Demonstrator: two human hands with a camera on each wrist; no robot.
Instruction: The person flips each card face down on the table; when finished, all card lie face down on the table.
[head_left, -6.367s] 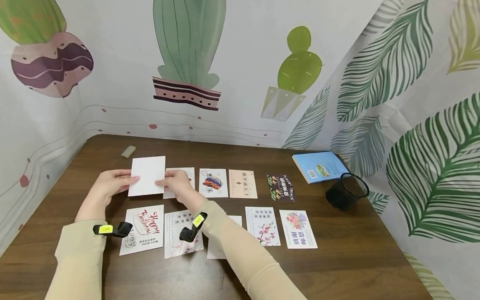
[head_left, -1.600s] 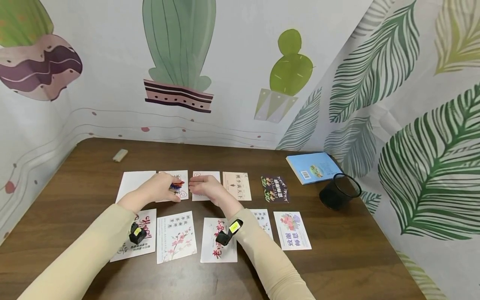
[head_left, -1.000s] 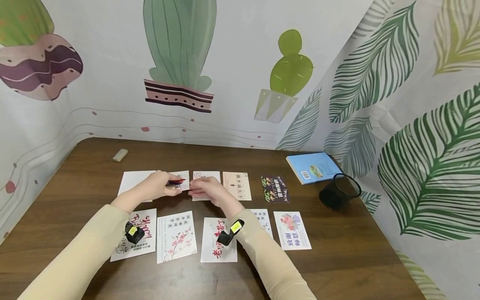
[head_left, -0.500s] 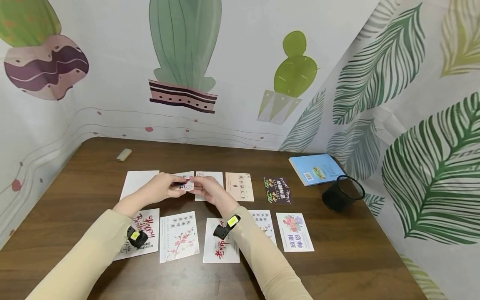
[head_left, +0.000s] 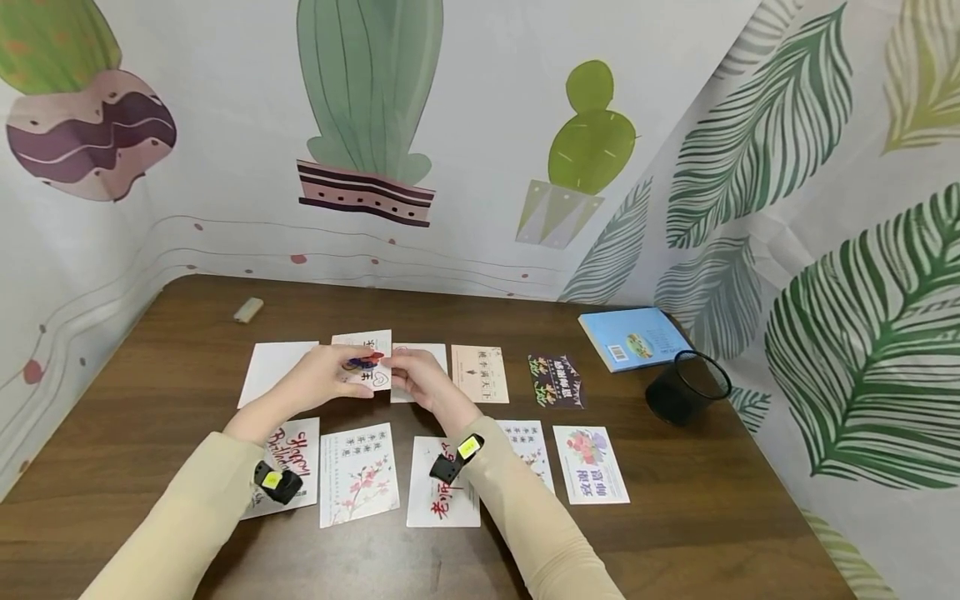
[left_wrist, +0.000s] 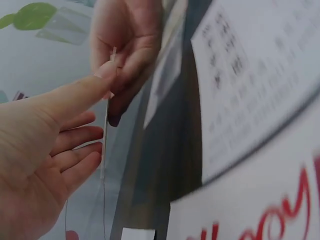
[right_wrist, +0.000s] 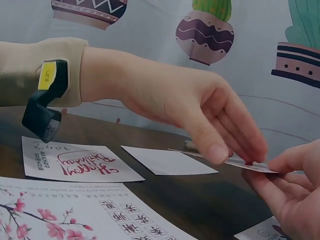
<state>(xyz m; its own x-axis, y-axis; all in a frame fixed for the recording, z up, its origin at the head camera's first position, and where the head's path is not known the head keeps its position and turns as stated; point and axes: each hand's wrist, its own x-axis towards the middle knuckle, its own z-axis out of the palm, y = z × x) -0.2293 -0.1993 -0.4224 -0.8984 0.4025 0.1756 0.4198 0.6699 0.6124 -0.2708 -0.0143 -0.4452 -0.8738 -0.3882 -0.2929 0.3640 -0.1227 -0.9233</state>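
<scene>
Both hands meet over the back row of cards on the worktop (head_left: pixel 675 533): the left hand (head_left: pixel 330 379) pinches a small greeting card (head_left: pixel 365 368) between thumb and fingertips, and the right hand (head_left: pixel 418 379) pinches its opposite edge, so the card is lifted just clear of the wood between a blank white card (head_left: pixel 272 371) on its left and a partly hidden white card (head_left: pixel 429 354) on its right. The right wrist view shows the held card nearly flat and clear of the surface. Judging by the layout, the sorting looks partway through: the beige card (head_left: pixel 480 373) and dark card (head_left: pixel 558 379) lie face up in the back row, as does the front row, including the birthday card (head_left: pixel 296 442) and blossom card (head_left: pixel 358 473), while the held card is not yet laid down.
</scene>
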